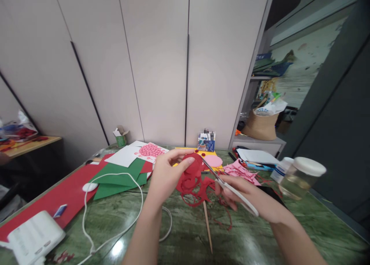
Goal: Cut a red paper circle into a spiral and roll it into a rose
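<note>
My left hand [170,172] pinches a piece of red paper [194,165] between thumb and fingers, above the table. In my right hand [239,192] is a pair of scissors [237,193] with white handles, its blades reaching the right edge of the red paper. Curled red paper strips [190,190] lie below the held piece; whether they are joined to it I cannot tell. Under them a wooden stick [207,228] points toward me. Behind my hands are a pink paper oval [213,160] and pink paper scraps [240,171].
Green sheets [118,180] and a long red sheet [43,197] cover the left side. A white cable [84,215] loops beside a white power adapter [36,236]. A lidded jar of liquid [297,184] stands at right. A pen box [206,141] is against the cabinet.
</note>
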